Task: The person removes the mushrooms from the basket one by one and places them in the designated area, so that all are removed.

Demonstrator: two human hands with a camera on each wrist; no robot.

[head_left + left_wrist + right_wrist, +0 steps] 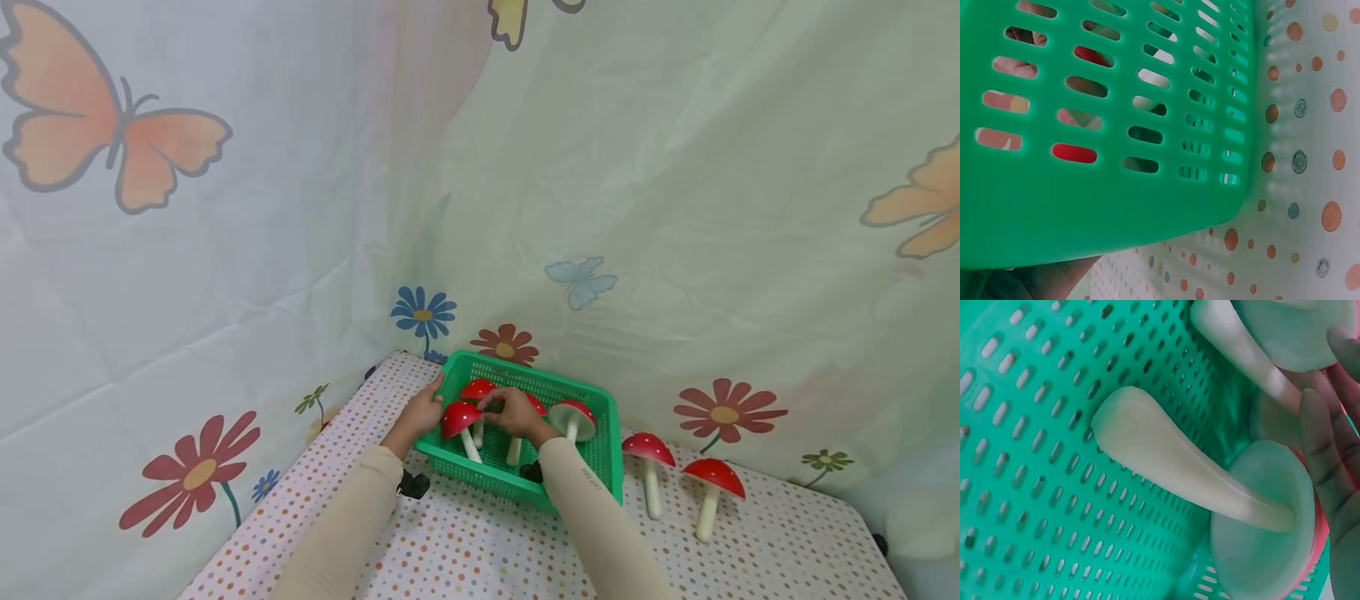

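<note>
A green plastic basket (pixel 495 477) stands on the table with several toy mushrooms in it, red-capped with white dots and pale stems. My left hand (pixel 420 414) grips the basket's left rim; in the left wrist view the basket wall hides most of that hand. Inside the basket, my right hand (pixel 513 414) reaches over the mushrooms, fingers close to the cap of the front-left mushroom (pixel 461 419). In the right wrist view the fingers (pixel 1325 456) extend beside the caps, thumb apart. A mushroom (pixel 1191 469) lies below them with its stem toward the camera.
Two more mushrooms, one nearer the basket (pixel 649 454) and one farther right (pixel 712 479), lie on the dotted tablecloth (pixel 465 554). A curtain (pixel 675 250) printed with flowers and butterflies hangs behind and to the left of the table.
</note>
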